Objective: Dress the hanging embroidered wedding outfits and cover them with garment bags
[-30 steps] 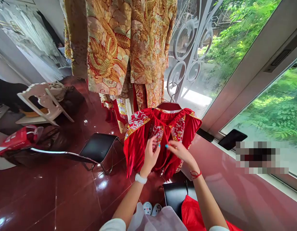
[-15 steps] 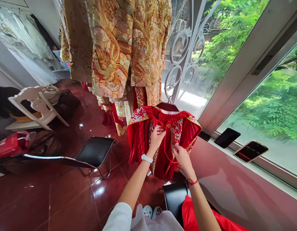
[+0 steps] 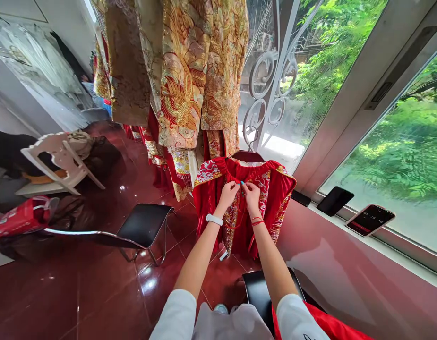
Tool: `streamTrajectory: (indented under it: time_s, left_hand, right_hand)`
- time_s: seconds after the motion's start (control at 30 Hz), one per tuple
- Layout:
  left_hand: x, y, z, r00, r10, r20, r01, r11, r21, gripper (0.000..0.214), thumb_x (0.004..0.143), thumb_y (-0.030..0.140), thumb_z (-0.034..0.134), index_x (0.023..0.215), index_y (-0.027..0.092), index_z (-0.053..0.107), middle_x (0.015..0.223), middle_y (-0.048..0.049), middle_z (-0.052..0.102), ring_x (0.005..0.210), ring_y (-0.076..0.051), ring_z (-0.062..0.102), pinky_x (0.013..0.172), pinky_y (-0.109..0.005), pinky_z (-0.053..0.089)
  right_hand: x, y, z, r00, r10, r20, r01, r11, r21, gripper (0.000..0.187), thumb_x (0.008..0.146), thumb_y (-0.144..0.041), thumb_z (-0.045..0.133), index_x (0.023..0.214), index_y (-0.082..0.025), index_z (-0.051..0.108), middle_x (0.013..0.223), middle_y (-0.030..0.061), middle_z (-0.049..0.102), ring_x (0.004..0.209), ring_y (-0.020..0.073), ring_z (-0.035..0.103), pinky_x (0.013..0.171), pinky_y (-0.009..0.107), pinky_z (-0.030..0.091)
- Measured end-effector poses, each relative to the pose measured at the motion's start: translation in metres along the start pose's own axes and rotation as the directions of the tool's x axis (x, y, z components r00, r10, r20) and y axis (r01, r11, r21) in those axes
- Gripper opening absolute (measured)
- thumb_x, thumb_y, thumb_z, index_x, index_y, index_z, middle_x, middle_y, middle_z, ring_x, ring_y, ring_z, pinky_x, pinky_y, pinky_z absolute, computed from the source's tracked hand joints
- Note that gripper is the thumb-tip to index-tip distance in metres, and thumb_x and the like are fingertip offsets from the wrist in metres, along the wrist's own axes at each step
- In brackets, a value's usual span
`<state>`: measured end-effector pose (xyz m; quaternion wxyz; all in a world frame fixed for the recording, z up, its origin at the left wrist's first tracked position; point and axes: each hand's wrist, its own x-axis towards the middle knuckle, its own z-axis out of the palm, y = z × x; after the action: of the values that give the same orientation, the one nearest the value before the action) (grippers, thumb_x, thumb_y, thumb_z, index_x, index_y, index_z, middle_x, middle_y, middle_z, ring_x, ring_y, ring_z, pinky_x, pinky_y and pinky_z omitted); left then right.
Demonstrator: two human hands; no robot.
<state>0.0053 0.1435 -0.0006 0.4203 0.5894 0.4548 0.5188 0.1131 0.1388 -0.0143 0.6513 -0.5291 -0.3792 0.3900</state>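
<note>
A red cape-like garment (image 3: pixel 208 172) with silver and gold embroidery hangs in front of me on a dark hanger (image 3: pixel 247 156). At the middle of its gathered neckline my left hand (image 3: pixel 228 195) and my right hand (image 3: pixel 252 194) meet, fingertips almost touching. Both are closed in a pinch on a thin red cord (image 3: pixel 235 232) at the neck, part of which hangs in a loop below. The fingers hide the exact spot where the cord is gripped.
Gold embroidered garments (image 3: pixel 183 89) hang behind the cape. A black chair (image 3: pixel 143 225) stands to the left, and a black seat (image 3: pixel 257 289) with red cloth (image 3: pixel 324 321) is close below. Two phones, one dark (image 3: pixel 335 201) and one showing a timer (image 3: pixel 370 220), rest on the windowsill.
My right hand has moved up and left from the cord lower on the front to the neckline, meeting my left hand. The view has shifted slightly, and the cape appears a little farther right.
</note>
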Motion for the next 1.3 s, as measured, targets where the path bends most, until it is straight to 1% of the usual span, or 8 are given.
streamTrajectory:
  time_s: [0.27,0.47,0.67,0.87,0.97,1.07,1.17,1.3]
  left_hand:
    - [-0.005,0.004,-0.014,0.985,-0.01,0.172,0.018,0.999,-0.047,0.039,0.082,0.044,0.06,0.057,0.019,0.042,0.057,0.005,0.039,0.056,-0.01,0.034,0.055,-0.024,0.027]
    - [-0.008,0.008,-0.01,0.983,0.003,0.182,0.006,0.999,-0.051,0.038,0.082,0.04,0.059,0.058,0.021,0.038,0.057,0.0057,0.034,0.056,-0.01,0.03,0.055,-0.025,0.023]
    - [-0.019,0.011,0.001,0.989,0.036,0.146,-0.024,0.996,-0.086,0.04,0.081,0.046,0.057,0.058,0.021,0.035,0.057,0.0054,0.034,0.058,-0.01,0.03,0.056,-0.025,0.025]
    - [-0.052,0.001,-0.032,0.997,0.017,0.072,-0.012,0.997,-0.078,0.039,0.083,0.048,0.052,0.059,0.022,0.035,0.058,0.0048,0.034,0.058,-0.011,0.033,0.057,-0.025,0.03]
    - [-0.06,0.009,-0.04,0.983,0.053,-0.174,-0.036,0.994,0.101,0.03,0.087,0.041,0.048,0.065,0.023,0.038,0.063,0.0028,0.039,0.063,-0.015,0.04,0.064,-0.028,0.039]
    - [-0.045,0.033,-0.026,0.825,0.267,-0.499,-0.033,0.903,0.429,0.02,0.082,0.039,0.063,0.089,0.022,0.054,0.097,-0.0082,0.058,0.101,-0.027,0.053,0.093,-0.042,0.044]
    - [-0.016,0.054,-0.007,0.763,0.408,-0.5,0.008,0.769,0.64,0.053,0.077,0.031,0.073,0.125,0.019,0.054,0.141,-0.0199,0.047,0.139,-0.041,0.033,0.113,-0.06,0.027]
    - [0.005,0.058,-0.016,0.842,0.386,-0.377,0.01,0.687,0.726,0.048,0.084,0.01,0.053,0.131,0.02,0.057,0.134,-0.0174,0.058,0.135,-0.04,0.044,0.115,-0.065,0.022]
  right_hand:
    - [-0.015,0.009,0.001,0.985,0.115,0.13,-0.147,0.95,0.275,0.044,0.059,-0.055,0.078,0.078,-0.018,0.065,0.06,-0.0043,0.054,0.054,0.0099,0.045,0.05,0.025,0.038]
    - [-0.009,0.022,-0.007,0.985,0.167,0.039,-0.17,0.918,0.357,0.033,0.061,-0.044,0.078,0.076,-0.02,0.061,0.062,-0.005,0.054,0.054,0.0088,0.043,0.051,0.024,0.038]
    - [-0.021,0.062,-0.019,0.962,0.272,-0.008,-0.26,0.926,0.273,0.031,0.075,-0.048,0.067,0.068,-0.024,0.048,0.05,-0.0068,0.04,0.045,0.0104,0.036,0.046,0.026,0.038]
    - [-0.078,0.099,-0.07,0.946,0.279,-0.167,-0.273,0.96,0.059,0.036,0.07,-0.055,0.068,0.067,-0.025,0.049,0.049,-0.007,0.036,0.044,0.0119,0.034,0.041,0.026,0.031]
    - [-0.075,0.075,-0.085,0.936,0.121,-0.331,-0.152,0.986,-0.069,0.036,0.073,-0.053,0.067,0.089,-0.023,0.056,0.076,0.0034,0.056,0.072,0.0211,0.054,0.059,0.033,0.047]
    - [-0.036,0.018,-0.067,0.859,-0.339,-0.383,0.166,0.893,-0.418,0.064,0.076,-0.053,0.066,0.129,-0.021,0.048,0.128,0.018,0.053,0.12,0.0324,0.048,0.096,0.048,0.045]
    - [0.016,-0.036,-0.034,0.804,-0.56,-0.198,0.313,0.683,-0.66,0.079,0.075,-0.047,0.07,0.144,-0.023,0.041,0.151,0.0211,0.035,0.138,0.0407,0.03,0.108,0.062,0.031]
    - [0.07,-0.067,-0.033,0.853,-0.515,-0.08,0.299,0.609,-0.734,0.048,0.085,-0.025,0.049,0.131,-0.026,0.061,0.14,0.0161,0.051,0.126,0.0367,0.046,0.102,0.062,0.035]
